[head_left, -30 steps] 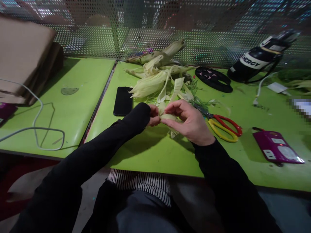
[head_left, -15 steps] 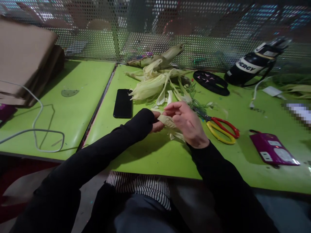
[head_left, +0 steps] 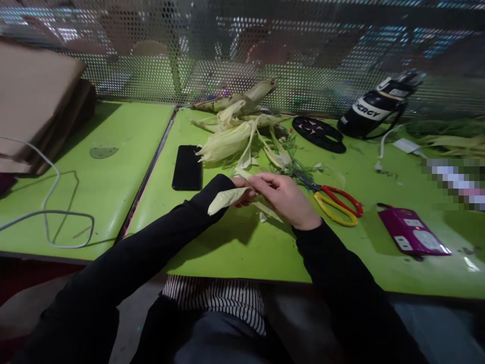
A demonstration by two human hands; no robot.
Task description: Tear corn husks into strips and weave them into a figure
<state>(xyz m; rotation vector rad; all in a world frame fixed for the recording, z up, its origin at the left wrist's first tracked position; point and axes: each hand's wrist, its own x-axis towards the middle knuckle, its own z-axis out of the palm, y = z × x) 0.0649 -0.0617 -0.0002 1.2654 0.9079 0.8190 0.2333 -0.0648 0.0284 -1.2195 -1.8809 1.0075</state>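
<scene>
Pale strips of corn husk (head_left: 226, 199) are pinched between my two hands over the green table. My left hand (head_left: 242, 196) is closed on the husk, its back mostly covered by a black sleeve. From the right, my right hand (head_left: 284, 197) presses thumb and fingers together on the same husk, close to the left fingertips. One strip sticks out leftward across the left sleeve; another hangs below the right fingers. Just beyond the hands lies a pile of corn husks (head_left: 227, 141). Scissors (head_left: 337, 205) with red and yellow handles rest right of my right hand.
A black phone (head_left: 187, 168) lies left of the husk pile. Behind are a black palette-shaped plate (head_left: 319, 134), a leaning black bottle (head_left: 373, 112) and a perforated screen (head_left: 235, 60). At right sits a purple power strip (head_left: 413, 231); at left, cardboard (head_left: 36, 96) and a grey cable (head_left: 56, 245).
A husk strip now extends left over my left sleeve, where before it lay between the hands. My right hand has turned and its fingers have closed down on the husk. The view has shifted slightly.
</scene>
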